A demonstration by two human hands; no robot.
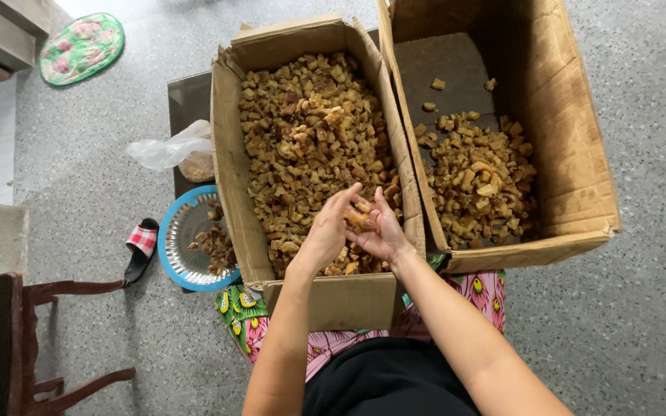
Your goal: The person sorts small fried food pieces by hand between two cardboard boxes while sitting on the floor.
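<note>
- The right-hand cardboard box (572,154) runs off the top edge, so its far wall is out of sight.
- The wooden chair (17,339) is cut by the left and bottom edges.
- The contents of the clear plastic bag (175,150) are too blurred to tell.
- Both forearms leave the frame at the bottom.
- The piece between the left hand (327,231) and right hand (379,231) is mostly covered by fingers.
</note>
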